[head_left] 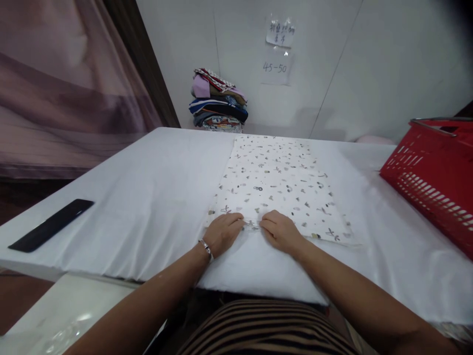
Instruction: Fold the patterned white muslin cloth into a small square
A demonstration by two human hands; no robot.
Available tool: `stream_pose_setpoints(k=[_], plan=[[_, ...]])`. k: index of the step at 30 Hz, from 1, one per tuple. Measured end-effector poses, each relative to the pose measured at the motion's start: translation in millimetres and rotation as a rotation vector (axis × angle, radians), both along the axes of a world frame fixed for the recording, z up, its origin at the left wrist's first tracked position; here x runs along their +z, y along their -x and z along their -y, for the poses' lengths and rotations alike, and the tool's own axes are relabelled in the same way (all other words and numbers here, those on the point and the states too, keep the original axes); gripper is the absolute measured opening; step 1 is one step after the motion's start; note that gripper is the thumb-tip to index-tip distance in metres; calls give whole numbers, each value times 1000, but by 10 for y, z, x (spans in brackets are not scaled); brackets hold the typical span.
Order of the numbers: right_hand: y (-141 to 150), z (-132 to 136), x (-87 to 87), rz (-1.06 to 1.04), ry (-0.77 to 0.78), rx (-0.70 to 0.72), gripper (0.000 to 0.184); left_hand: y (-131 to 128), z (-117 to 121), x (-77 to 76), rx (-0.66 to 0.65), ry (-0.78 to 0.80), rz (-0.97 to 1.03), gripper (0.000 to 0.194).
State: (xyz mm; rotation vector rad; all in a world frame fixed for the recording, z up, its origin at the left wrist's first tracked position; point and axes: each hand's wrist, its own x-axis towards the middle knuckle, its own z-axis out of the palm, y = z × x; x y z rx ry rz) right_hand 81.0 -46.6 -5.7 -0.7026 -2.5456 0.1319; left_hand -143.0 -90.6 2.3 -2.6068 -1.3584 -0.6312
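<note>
A white cloth (277, 182) printed with small plants and other little figures lies spread flat in front of me. Its near edge is pinched by my left hand (224, 230), which wears a silver bracelet at the wrist. A short way to the right, my right hand (281, 230) grips the same edge with fingers closed. Between the two hands the edge is slightly bunched. The fingertips of both hands are partly hidden.
The table has a white, wrinkled cover (166, 177). A black flat object (51, 225) lies at the left, a red plastic basket (436, 182) stands at the right. Folded fabrics (219, 101) are stacked by the back wall, where handwritten paper signs (276, 66) hang.
</note>
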Motion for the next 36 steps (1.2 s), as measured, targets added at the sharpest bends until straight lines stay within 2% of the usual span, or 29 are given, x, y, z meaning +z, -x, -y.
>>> stream_pose_setpoints(k=[9, 18, 29, 36], plan=[[4, 21, 54, 66, 35, -12, 14, 2, -12, -23, 10, -16, 31, 18], [-29, 16, 62, 75, 43, 6, 19, 37, -1, -45, -38, -120, 52, 14], [-52, -10, 27, 20, 1, 9, 24, 27, 18, -22, -9, -13, 64, 19], [-40, -2, 29, 50, -34, 20, 20, 20, 14, -8, -9, 65, 10, 18]])
